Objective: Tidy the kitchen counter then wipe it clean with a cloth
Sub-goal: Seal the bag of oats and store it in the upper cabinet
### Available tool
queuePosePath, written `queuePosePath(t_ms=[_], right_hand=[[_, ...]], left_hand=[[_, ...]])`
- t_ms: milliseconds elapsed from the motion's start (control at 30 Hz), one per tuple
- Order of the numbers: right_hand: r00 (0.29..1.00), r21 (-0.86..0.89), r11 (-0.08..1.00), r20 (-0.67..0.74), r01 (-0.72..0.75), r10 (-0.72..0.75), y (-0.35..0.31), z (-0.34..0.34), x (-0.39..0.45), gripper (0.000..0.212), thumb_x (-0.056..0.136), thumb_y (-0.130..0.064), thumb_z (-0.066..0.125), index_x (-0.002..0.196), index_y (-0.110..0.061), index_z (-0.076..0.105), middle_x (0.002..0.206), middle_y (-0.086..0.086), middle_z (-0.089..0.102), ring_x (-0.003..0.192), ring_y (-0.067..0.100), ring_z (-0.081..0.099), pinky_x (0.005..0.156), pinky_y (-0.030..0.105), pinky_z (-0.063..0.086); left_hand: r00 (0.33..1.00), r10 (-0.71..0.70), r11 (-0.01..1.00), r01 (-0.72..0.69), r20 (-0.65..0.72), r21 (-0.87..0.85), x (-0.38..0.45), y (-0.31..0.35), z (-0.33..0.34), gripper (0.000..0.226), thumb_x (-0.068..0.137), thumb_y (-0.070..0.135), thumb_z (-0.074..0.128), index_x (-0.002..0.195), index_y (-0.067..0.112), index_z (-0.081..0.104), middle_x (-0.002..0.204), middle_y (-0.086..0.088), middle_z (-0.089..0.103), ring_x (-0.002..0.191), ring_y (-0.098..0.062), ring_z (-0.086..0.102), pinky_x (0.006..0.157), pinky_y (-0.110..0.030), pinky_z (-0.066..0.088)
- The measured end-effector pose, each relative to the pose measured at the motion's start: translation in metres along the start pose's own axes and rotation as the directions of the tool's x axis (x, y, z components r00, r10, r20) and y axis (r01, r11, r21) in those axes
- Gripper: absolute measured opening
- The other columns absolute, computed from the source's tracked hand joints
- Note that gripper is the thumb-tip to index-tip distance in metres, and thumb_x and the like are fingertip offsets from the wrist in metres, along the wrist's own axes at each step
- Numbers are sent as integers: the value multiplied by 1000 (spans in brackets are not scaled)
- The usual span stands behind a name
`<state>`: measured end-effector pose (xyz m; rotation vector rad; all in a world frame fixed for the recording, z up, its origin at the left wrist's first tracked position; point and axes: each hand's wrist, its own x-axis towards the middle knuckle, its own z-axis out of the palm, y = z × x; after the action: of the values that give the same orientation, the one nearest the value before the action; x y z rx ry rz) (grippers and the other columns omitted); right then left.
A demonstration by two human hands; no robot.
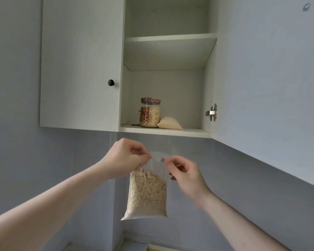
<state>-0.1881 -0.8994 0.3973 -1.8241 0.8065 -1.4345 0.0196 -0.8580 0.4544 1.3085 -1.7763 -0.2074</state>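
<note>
A clear plastic bag of pale grains (147, 192) hangs in the air below an open wall cabinet (163, 132). My left hand (127, 158) pinches the bag's top left corner. My right hand (183, 173) pinches the top right corner. On the cabinet's bottom shelf stand a glass jar of pale flakes with an orange label (150, 113) and, touching its right side, a small cream-coloured pouch (169, 123). The counter itself is almost wholly out of view.
The cabinet's left door (80, 62) is closed, with a black knob (111, 82). Its right door (270, 78) stands swung open towards me, hinge (212, 112) visible. The upper shelf (170, 38) shows nothing on it. Blue-grey wall lies behind.
</note>
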Motion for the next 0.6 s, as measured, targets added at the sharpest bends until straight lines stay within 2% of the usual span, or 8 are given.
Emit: queuePosePath(t_ms=[100,167,233,300,367,400,467,600], right_hand=[[984,-26,993,-136,115,-118,-14,-1,19,15,96,-27,69,87,-23,80,90,-11,76,82,0,65,83,29,52],[969,-18,989,-195,150,-150,-26,-2,30,14,95,-24,70,84,-21,80,86,-11,75,79,0,64,81,30,51],[962,-4,985,-218,170,-167,-39,-3,39,17,95,-23,70,83,-19,81,83,-10,74,78,0,63,78,27,48],[959,20,984,-229,176,-167,-52,-5,46,21,95,-22,68,80,-16,81,84,-2,75,79,1,61,79,26,46],[954,46,984,-257,172,-154,-64,-5,53,23,95,-22,66,78,-14,79,90,11,73,79,7,59,80,30,46],[953,64,985,-268,161,-139,-68,-5,56,24,96,-23,65,78,-15,79,93,11,72,81,9,59,80,33,48],[968,123,986,-238,116,-84,-72,-5,61,23,98,-29,62,86,-18,78,98,3,74,86,13,63,82,34,52],[1000,158,987,-15,8,-6,-67,-5,60,32,94,-48,65,115,-24,72,110,-7,75,103,9,71,92,32,53]], left_hand=[[997,34,999,-33,70,-15,20,18,-16,14,88,26,77,76,20,78,72,-1,76,61,-11,68,61,-21,54],[995,61,998,-61,84,1,31,26,-25,13,87,26,78,76,21,78,72,-3,76,62,-12,71,65,-25,58],[993,106,993,-109,55,52,41,33,-33,10,86,27,79,76,24,79,72,2,75,62,-5,67,65,-22,53],[990,141,984,-144,32,109,48,41,-38,9,86,27,79,77,25,78,71,5,75,59,1,61,62,-15,45],[986,165,978,-165,8,131,55,50,-38,11,87,26,77,76,23,78,69,5,74,56,3,59,55,-9,42],[984,176,976,-173,-18,134,58,54,-38,12,88,25,77,76,23,77,68,5,74,54,4,58,53,-7,41],[978,194,975,-183,-80,129,68,60,-39,14,87,25,77,74,23,76,65,5,73,49,4,55,54,-12,41],[965,196,980,-188,-173,64,89,74,-50,13,86,26,77,74,22,76,68,0,74,47,1,54,60,-20,46]])
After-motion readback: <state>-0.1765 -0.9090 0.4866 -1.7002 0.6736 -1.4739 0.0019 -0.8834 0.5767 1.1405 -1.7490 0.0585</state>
